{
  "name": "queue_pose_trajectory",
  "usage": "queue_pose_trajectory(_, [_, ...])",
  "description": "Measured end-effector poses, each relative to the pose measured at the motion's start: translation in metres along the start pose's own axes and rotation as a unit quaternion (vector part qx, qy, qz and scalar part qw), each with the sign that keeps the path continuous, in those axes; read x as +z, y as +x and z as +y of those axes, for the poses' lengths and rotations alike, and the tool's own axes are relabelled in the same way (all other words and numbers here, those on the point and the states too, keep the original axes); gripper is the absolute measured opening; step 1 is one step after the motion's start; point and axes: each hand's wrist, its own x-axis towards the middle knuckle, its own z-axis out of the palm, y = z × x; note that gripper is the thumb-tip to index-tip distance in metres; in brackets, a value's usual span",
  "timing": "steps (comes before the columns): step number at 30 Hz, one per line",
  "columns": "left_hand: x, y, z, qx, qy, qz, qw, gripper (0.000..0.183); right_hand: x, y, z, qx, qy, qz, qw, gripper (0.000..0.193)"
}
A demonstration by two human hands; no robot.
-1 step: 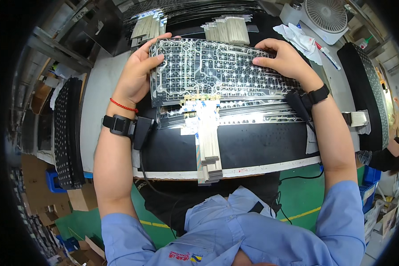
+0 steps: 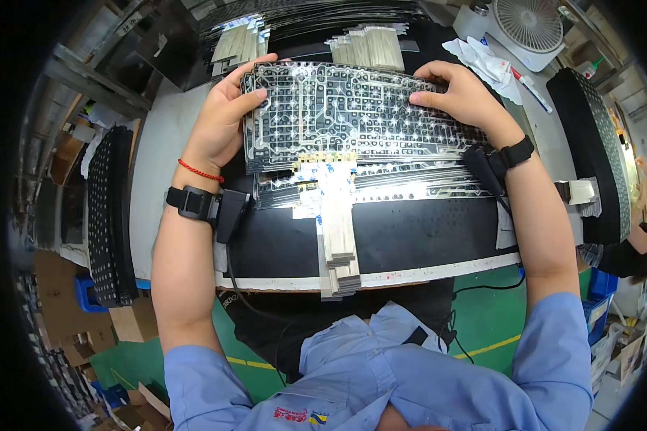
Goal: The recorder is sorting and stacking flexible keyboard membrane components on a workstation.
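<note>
- A stack of clear printed sheets [image 2: 338,108] is held tilted above the middle of the counter [image 2: 167,133], over a lower pile of sheets [image 2: 417,188].
- The left end is gripped by the left hand [image 2: 223,115], its thumb pressed on top and its other fingers behind.
- The upper right edge is gripped by the right hand [image 2: 471,100], its thumb laid on the face.
- The lower pile is partly covered by pale strips [image 2: 339,226], which are stretched across the black mat [image 2: 428,233] and past the counter's front edge.
- The right end of the sheets is partly hidden by a black case [image 2: 485,171] strapped to the right wrist; another case [image 2: 231,215] is worn on the left.
- Two bundles of pale strips, a left one [image 2: 239,42] and a right one [image 2: 368,49], are laid behind the sheets.
- At the back right, a fan [image 2: 528,27], crumpled tissue [image 2: 485,66] and a red-and-white marker [image 2: 532,92] are set out.
- A white bottle [image 2: 472,21] is placed beside the fan; its contents are hidden.
- On the floor at the left, a blue bin [image 2: 88,294] and a cardboard box [image 2: 134,322] are kept; what is inside cannot be told.
- More blue bins [image 2: 597,312] are seen at the right, their contents unclear.
</note>
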Motion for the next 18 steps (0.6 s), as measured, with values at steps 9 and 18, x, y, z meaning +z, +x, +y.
queue_pose_trajectory(9, [0.0,0.002,-0.002,-0.027,-0.03,0.045,0.998,0.044,-0.003,0.003,0.009,-0.002,-0.023,0.008,1.0,0.038])
queue_pose_trajectory(18, [-0.005,0.004,-0.008,-0.026,-0.048,0.041,0.998,0.037,-0.005,0.004,0.008,0.019,-0.001,0.007,1.0,0.037])
